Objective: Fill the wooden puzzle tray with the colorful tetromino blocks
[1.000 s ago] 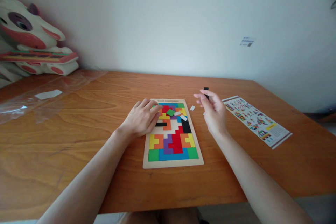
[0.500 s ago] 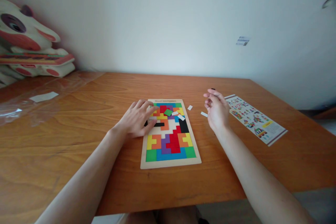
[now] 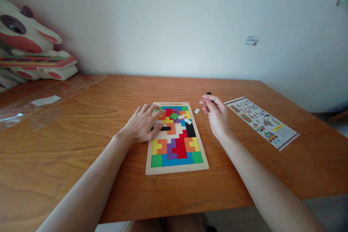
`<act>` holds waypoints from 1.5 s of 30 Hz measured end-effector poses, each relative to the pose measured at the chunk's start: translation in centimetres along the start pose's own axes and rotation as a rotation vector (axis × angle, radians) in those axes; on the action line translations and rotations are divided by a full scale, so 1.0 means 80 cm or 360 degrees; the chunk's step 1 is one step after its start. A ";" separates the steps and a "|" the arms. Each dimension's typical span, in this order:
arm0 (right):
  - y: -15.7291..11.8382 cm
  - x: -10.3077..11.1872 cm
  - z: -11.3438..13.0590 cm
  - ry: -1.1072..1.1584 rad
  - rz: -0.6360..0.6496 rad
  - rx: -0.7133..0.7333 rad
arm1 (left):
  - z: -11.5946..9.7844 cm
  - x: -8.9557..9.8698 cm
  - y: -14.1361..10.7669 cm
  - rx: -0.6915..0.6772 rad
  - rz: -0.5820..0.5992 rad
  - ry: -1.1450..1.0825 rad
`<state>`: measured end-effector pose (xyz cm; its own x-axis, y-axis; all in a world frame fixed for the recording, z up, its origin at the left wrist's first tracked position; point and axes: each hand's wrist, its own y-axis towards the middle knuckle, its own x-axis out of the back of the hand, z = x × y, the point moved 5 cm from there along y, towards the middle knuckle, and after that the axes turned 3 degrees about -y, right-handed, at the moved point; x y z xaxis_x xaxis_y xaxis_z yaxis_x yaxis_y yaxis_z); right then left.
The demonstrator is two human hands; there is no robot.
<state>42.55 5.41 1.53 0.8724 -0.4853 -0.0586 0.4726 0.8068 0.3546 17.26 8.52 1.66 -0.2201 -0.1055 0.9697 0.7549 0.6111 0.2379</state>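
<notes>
A wooden puzzle board (image 3: 177,170) with a pale rim lies on the table, filled with coloured block pieces. My left hand (image 3: 143,121) rests over its left edge, fingers spread, partly covering a black bar piece (image 3: 166,128). Loose on top of the fitted pieces lie a green piece (image 3: 174,116) and small white pieces (image 3: 187,121). To the right of the board, my right hand (image 3: 219,117) is raised, its fingers pinching a black puzzle piece (image 3: 209,93). A small white piece (image 3: 197,111) lies on the table between that hand and the board.
A printed pattern sheet (image 3: 262,123) lies on the wooden table (image 3: 67,145) at the right. At the left are clear plastic wrap with a white slip (image 3: 46,100) and a cow-shaped toy (image 3: 38,43). The wall (image 3: 174,25) rises behind the table.
My right hand has moved left, closer to the board, with the black piece now showing more. My left hand stays in place on the board.
</notes>
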 end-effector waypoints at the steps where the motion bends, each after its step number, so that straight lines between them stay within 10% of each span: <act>1: 0.000 0.000 0.000 -0.0004 0.0001 -0.0003 | -0.001 0.000 0.000 0.0006 0.0001 0.0001; 28: -0.006 -0.014 -0.005 -0.0061 0.0260 -0.0102 | -0.007 -0.004 0.004 0.0143 -0.0139 -0.0174; 36: -0.020 -0.030 -0.007 -0.0008 0.0504 -0.0154 | 0.013 0.011 0.009 0.0558 -0.0604 -0.1133; 45: -0.044 -0.065 0.002 -0.0667 0.0864 0.0219 | 0.011 -0.007 0.015 0.0507 -0.0422 -0.1790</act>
<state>36.30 5.06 0.72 0.8461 -0.1370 0.5151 -0.0606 0.9354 0.3484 17.77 9.98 1.38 -0.8823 0.3899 0.2637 0.4522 0.8576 0.2449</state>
